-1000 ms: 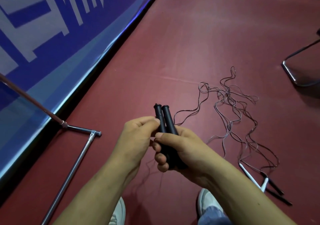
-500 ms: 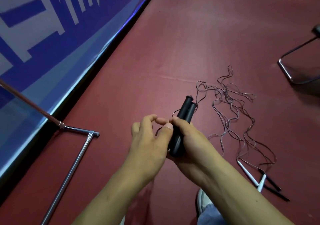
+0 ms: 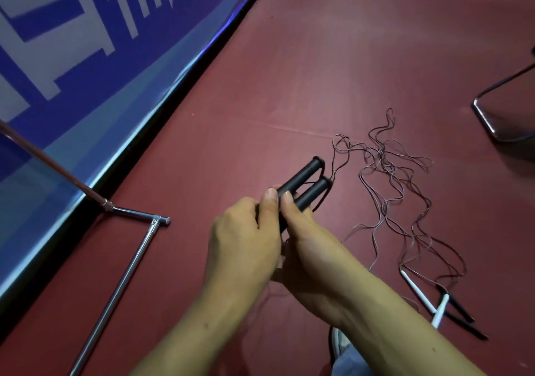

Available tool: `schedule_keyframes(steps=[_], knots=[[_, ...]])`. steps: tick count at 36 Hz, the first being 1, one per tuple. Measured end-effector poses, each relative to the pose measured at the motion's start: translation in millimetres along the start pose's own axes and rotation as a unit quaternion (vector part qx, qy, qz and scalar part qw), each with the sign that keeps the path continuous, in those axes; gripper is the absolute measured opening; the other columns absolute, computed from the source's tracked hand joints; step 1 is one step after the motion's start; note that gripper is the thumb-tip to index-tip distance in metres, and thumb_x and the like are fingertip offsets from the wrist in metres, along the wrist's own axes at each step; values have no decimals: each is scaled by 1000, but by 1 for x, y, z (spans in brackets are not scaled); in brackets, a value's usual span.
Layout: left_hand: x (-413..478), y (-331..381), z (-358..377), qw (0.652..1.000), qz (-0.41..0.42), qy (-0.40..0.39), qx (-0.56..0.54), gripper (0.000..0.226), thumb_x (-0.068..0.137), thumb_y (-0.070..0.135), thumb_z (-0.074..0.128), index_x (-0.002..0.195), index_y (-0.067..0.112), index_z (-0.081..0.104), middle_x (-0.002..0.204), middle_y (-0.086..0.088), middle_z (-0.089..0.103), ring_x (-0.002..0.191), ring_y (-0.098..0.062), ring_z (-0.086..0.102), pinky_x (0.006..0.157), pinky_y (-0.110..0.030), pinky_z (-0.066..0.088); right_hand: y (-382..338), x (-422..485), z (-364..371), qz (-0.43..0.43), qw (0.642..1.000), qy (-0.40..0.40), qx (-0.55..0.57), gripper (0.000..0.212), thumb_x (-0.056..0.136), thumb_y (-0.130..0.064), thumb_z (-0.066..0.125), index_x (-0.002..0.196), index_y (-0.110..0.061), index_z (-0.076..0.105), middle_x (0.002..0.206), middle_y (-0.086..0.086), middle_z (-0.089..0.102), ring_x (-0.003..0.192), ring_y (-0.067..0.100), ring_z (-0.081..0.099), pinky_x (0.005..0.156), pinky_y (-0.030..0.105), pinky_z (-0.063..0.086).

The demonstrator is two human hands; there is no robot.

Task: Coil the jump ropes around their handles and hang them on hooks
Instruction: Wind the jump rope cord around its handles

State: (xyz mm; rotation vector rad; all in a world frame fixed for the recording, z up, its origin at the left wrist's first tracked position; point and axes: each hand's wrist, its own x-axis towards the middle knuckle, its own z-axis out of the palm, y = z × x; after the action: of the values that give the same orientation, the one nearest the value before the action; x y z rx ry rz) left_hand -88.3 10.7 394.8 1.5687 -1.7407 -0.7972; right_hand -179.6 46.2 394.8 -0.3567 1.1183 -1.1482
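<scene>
Since the earlier frame, my left hand has closed onto the two black handles beside my right hand; both hands grip them, long axis pointing away and rightward. Uncoiled rope lies tangled on the floor beyond, nearer my right hand.

A single wide-angle view from the person's head looks forward and down at the red floor, close over both forearms, which enter from the bottom edge; the blue wall banner runs slantwise across the upper left corner
</scene>
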Motion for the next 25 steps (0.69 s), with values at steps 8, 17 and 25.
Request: schedule_keyframes(steps=[8,17,25], knots=[[29,-17,-30,989,-10,-32,142,59,99,51,52,58,8,50,55,-6,49,54,-21,49,45,-27,27,-17,-5,-32,-155,846,197,-470,24,87,-35,62,79,-12,59,63,3,65,61,25,56,56,32,42],[26,-19,-30,978,23,-179,108,47,81,40,62,52,10,42,48,-2,30,55,-22,26,47,-32,26,14,6,-28,-280,702,-33,-654,52,83,-31,60,131,-21,43,105,-14,68,105,12,63,121,49,27],[31,-18,-28,929,-128,-197,-286,47,101,43,43,78,4,56,53,-9,42,40,-21,39,45,-24,28,7,9,-17,-196,853,19,-483,14,83,-16,58,91,-26,53,61,-11,51,49,5,42,51,23,35]])
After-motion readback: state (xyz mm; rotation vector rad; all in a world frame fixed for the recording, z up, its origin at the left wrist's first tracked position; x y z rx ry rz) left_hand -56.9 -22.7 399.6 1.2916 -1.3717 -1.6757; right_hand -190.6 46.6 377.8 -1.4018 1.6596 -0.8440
